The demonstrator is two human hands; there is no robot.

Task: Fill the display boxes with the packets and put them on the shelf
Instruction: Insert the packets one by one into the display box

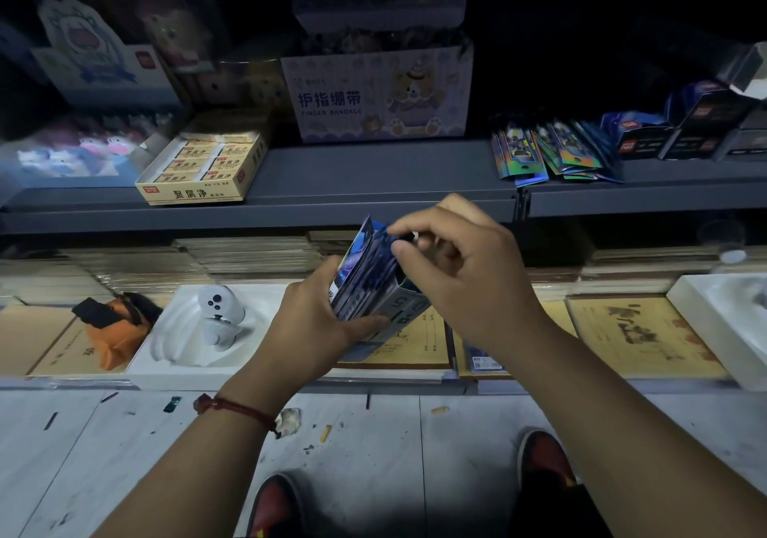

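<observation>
Head view, dim light: the left hand (315,321) grips a small display box (404,309) from its left side, fingers wrapped behind it and thumb laid along its lower edge. The box is tilted and held in the air in front of the grey shelf (332,176), above the brown notebooks (639,338) on the lower tier. A tight row of blue packets (369,263) stands in the box, their tops poking out. The right hand (465,284) is curled over those tops, thumb and forefinger seemingly pinching the upper edge of one packet, though blur makes it hard to tell exactly which.

On the shelf to the right lies a fanned pile of loose packets (552,155) (same glossy blue and green), just beside several dark boxes (672,131). Further left sit a finger bandage carton (382,97) and an open yellow eraser box (199,168).
</observation>
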